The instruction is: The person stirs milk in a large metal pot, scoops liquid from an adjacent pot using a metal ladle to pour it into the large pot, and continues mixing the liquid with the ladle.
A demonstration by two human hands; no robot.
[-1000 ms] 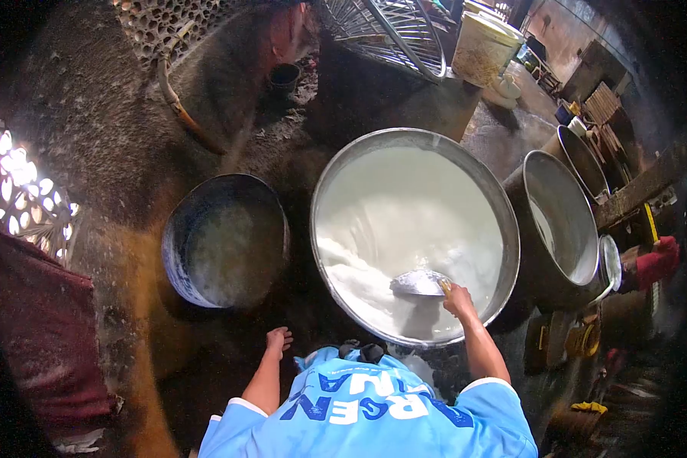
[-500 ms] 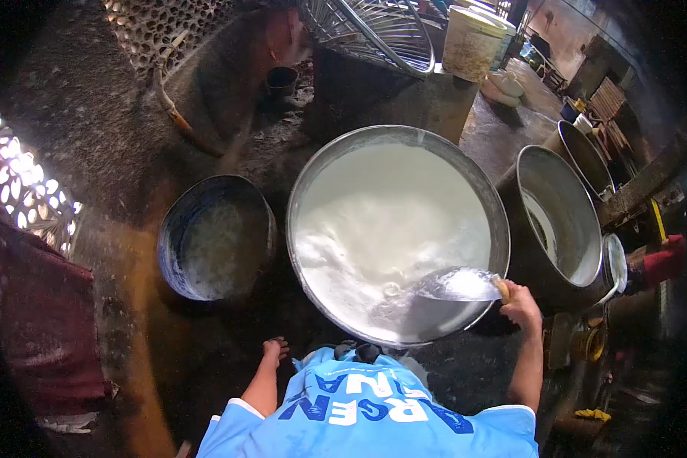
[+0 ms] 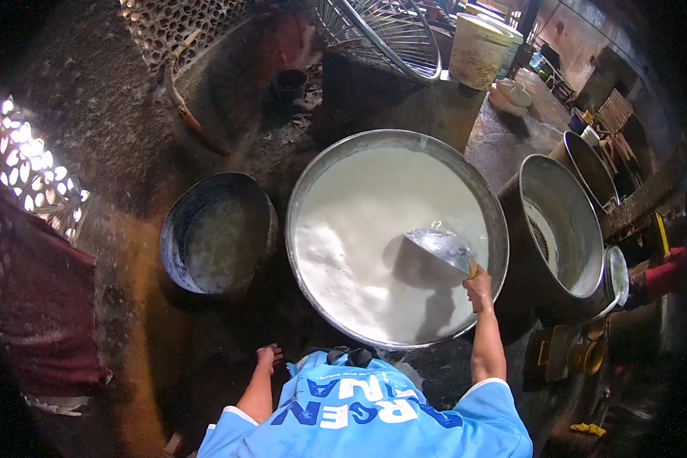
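Observation:
A large round metal vat full of white milky liquid stands in front of me. My right hand grips the short light-coloured handle of a broad metal scoop. The scoop hangs tilted over the right half of the liquid, and its shadow falls on the surface; whether its lower edge touches the liquid I cannot tell. Beside my body, low and to the left, my left hand holds nothing, its fingers loosely apart, just outside the vat's near-left rim.
A dark round tub with some cloudy liquid sits left of the vat. To the right stand a deep metal pot and another pot behind it. A white bucket and a wire basket are on the ledge ahead. Red cloth hangs at left.
My right hand has moved left and forward over the vat with the scoop, which has risen away from the churned near side. The liquid's surface looks calmer. My left hand is slightly lower.

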